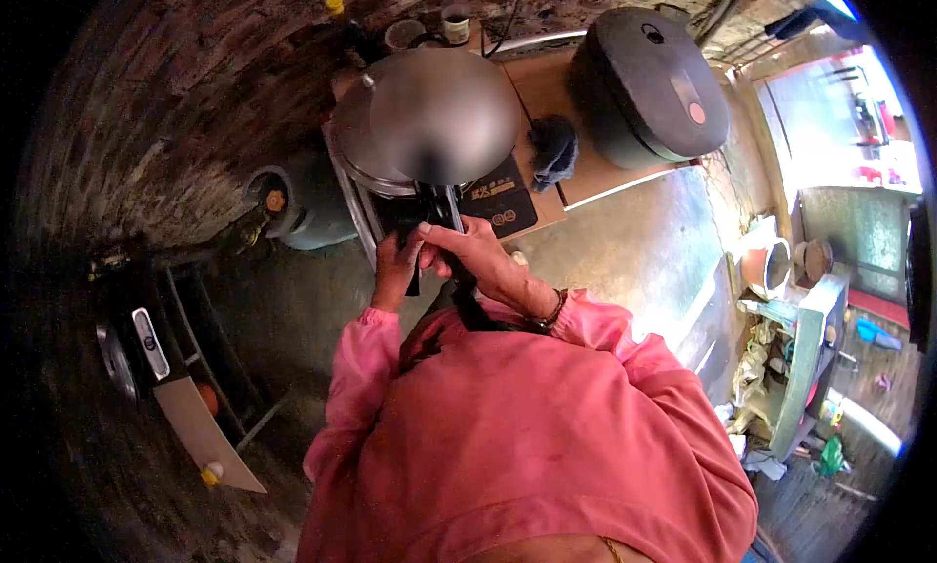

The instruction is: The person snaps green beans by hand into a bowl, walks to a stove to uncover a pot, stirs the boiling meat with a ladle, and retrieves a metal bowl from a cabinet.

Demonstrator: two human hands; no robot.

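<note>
A silvery pressure cooker (361, 139) stands on a black induction cooktop (508, 212); a blur hides much of its top. Its black handles (441, 207) point toward my body. My right hand (483, 256) is closed around the handle end from the right, thumb on top. From the left, my left hand (395, 268) grips the same handle end, its fingers partly hidden. Right of the cooker lies a dark crumpled cloth (553, 151).
A large dark rice cooker (649, 90) sits on the counter to the right. Bottles and a jar (455, 24) stand along the brick wall. A gas cylinder (317, 202) is on the floor at left. A cluttered shelf (812, 363) stands at right.
</note>
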